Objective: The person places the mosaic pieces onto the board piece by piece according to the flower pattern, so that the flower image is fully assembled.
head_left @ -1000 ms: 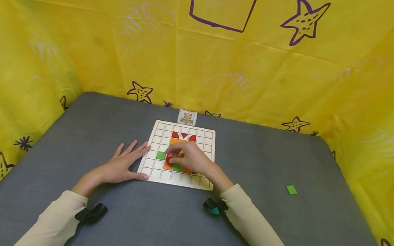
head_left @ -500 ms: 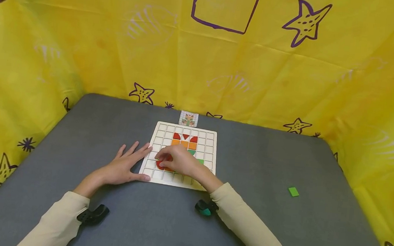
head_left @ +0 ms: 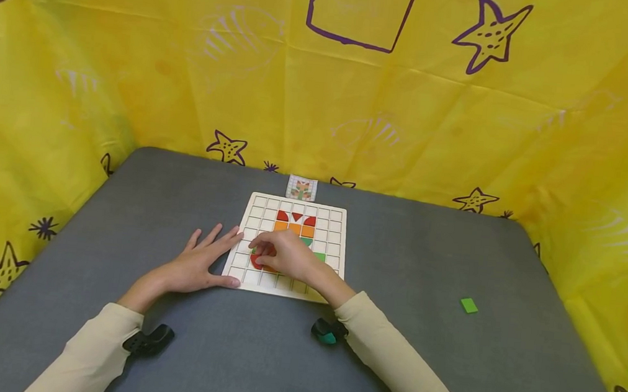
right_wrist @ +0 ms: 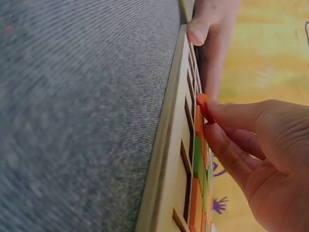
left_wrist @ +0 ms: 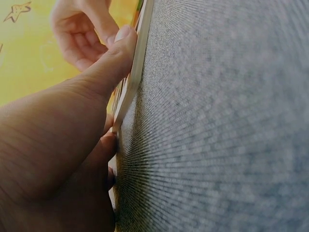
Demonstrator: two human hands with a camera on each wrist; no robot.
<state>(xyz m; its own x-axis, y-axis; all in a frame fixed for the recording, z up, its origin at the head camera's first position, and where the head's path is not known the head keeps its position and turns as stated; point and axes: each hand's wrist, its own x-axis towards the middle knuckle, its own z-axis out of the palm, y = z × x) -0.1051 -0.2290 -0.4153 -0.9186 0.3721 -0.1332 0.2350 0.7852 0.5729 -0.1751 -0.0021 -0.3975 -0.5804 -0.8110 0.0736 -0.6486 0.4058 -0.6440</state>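
A pale wooden grid board (head_left: 337, 213) lies on the grey table (head_left: 412, 360), with red, orange and green tiles in its middle cells. My right hand (head_left: 278, 254) is over the board's lower left part and pinches a red tile (head_left: 256, 262) against the cells. In the right wrist view its thumb and fingers hold that red tile (right_wrist: 203, 107) at the board (right_wrist: 166, 145). My left hand (head_left: 200, 262) lies flat beside the board's left edge, thumb against the front corner, fingers straight. The left wrist view shows the thumb (left_wrist: 104, 67) pressed on the board edge (left_wrist: 137, 63).
A small pattern card (head_left: 301, 188) leans at the table's far edge behind the board. A loose green tile (head_left: 469, 305) lies on the table to the right. Yellow cloth with purple stars (head_left: 491, 31) walls in the table on three sides.
My right hand has shifted left and toward me across the board with the red tile, uncovering the orange and green tiles behind it. The left hand has stayed put.
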